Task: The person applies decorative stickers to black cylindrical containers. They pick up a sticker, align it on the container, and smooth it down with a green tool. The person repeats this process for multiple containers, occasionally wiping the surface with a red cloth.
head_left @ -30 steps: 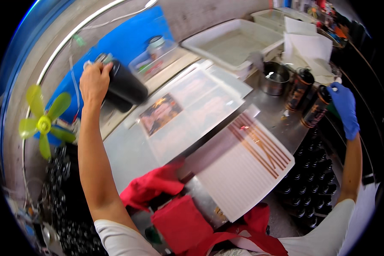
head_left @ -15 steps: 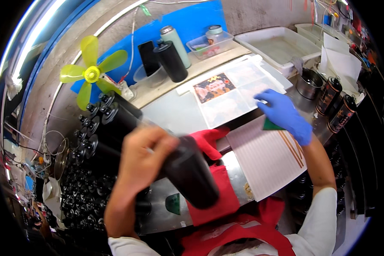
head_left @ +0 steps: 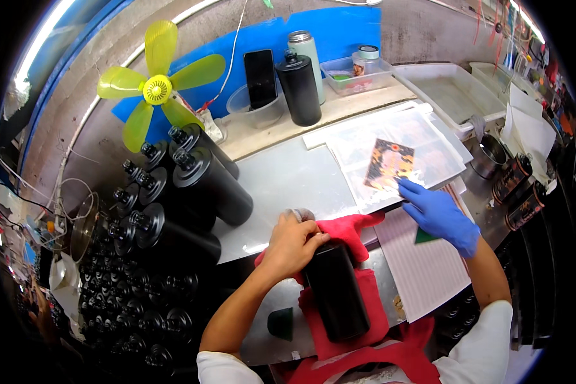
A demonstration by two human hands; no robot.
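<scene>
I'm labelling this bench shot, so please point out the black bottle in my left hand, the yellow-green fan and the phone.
Black bottle [head_left: 339, 291]: head view, middle of its side.
Yellow-green fan [head_left: 157, 90]: head view, its hub.
Phone [head_left: 261, 80]: head view, its dark screen.

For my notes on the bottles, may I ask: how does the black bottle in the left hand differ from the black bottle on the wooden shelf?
The held bottle slants over the red cloth, base toward the person, while the shelf bottle stands upright on the wooden shelf. The held bottle's top is largely hidden by the left hand; the shelf bottle's narrow top shows. Both look plain black and cylindrical.
</scene>
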